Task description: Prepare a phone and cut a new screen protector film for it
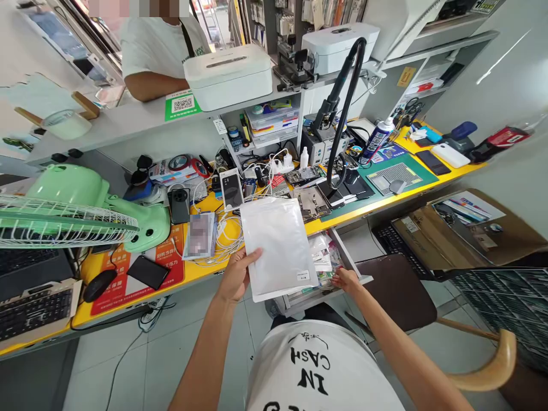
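Head view: left hand (236,275) holds pouch (280,251) (labelled).

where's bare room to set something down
Grey ledge, between the round whitish bowl and green QR card; narrower, red sheet between the black mouse and flat black slab. Crowded: yellow bench around the white cables; open grey drawer.

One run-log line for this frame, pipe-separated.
left hand: holding white pouch | right hand: at open drawer | drawer contents: packets
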The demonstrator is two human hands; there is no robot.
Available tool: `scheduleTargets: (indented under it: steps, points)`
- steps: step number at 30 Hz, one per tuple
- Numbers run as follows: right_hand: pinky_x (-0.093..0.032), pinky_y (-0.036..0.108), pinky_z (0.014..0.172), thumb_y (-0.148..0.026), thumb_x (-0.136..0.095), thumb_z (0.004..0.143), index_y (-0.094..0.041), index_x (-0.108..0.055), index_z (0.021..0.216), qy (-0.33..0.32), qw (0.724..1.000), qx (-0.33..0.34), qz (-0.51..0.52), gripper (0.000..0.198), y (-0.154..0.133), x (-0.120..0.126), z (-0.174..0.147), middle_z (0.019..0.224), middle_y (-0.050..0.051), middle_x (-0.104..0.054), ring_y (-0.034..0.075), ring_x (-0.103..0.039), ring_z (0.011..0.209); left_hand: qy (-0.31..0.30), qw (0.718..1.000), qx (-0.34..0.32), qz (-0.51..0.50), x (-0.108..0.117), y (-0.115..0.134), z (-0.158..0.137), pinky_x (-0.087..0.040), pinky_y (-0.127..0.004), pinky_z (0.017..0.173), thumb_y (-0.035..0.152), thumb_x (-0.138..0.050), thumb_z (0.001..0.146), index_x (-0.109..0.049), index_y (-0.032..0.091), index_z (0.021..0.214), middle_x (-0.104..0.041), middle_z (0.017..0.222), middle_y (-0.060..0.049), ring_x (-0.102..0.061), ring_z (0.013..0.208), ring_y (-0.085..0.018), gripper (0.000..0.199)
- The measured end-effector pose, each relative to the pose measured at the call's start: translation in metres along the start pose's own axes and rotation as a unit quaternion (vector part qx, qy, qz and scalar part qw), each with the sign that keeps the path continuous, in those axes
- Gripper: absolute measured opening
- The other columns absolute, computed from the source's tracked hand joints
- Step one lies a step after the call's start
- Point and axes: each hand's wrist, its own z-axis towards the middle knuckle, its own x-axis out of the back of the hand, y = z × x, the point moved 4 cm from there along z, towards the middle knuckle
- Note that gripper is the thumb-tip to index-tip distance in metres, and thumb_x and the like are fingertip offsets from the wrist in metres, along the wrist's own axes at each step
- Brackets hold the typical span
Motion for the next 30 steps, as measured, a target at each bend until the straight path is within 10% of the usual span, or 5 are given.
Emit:
scheduleTargets:
  steps: [30]
  points:
    - [-0.058, 0.041, 0.082, -0.033, -0.063, 0.097, -0.016, -0.061, 0.122, -0.122, 0.992, 0.026, 0.0, 0.031, -0.036, -0.033, -0.045, 0.12, 0.009, -0.065, 0.022, -0.067, 0.098, -0.007, 1.0, 0.013, -0.007, 0.005, 0.007, 0.004, -0.056, -0.03, 0.077, 0.032, -0.088, 0.063, -0.073, 0.016, 0.103, -0.079, 0.095, -0.005, -0.073, 0.081, -0.022, 0.046]
